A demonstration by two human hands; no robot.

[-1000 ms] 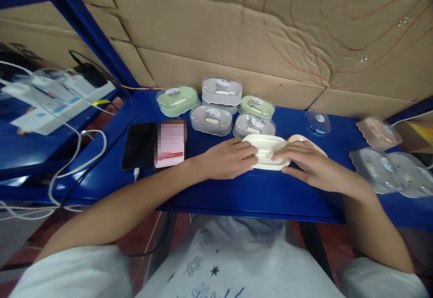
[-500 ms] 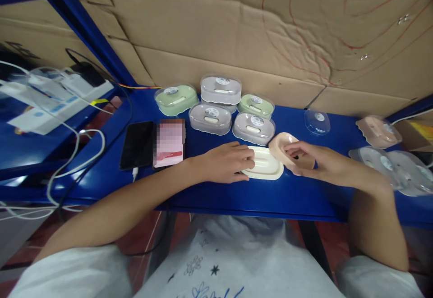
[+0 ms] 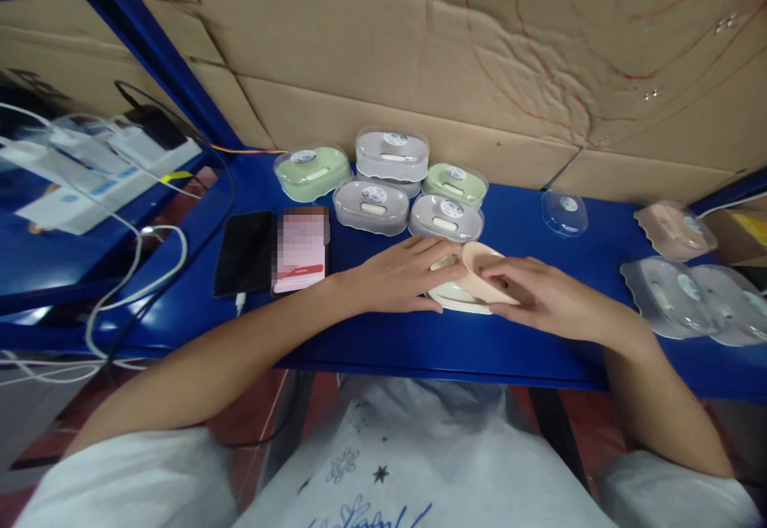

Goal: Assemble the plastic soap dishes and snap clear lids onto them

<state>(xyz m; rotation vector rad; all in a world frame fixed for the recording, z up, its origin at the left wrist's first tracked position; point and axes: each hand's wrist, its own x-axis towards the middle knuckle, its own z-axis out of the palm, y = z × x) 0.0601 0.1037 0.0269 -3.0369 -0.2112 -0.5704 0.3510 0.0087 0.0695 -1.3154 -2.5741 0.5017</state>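
Observation:
A shallow cream soap dish base [image 3: 461, 301] lies on the blue table in front of me. My left hand [image 3: 407, 274] grips its left end, with the thumb by the near edge and the fingers over the top. Tilted above the base is a peach soap dish tray [image 3: 479, 271], held by my right hand [image 3: 536, 296] with its fingers inside and its thumb underneath. The left fingertips meet the tray's left end; whether they also hold it, I cannot tell. The tray covers the right part of the base.
Behind my hands stand several lidded soap boxes, grey [image 3: 371, 207] and green [image 3: 315, 172]. A clear lid [image 3: 564, 213] lies at the back right. Farther right are a peach box [image 3: 674, 230] and grey boxes [image 3: 671, 296]. Two phones [image 3: 243, 252] and cabled power strips [image 3: 108, 184] are leftward.
My right hand has moved left with the peach tray, bringing it over the cream base and tilting it. My left hand has shifted slightly, its fingers now reaching to the tray.

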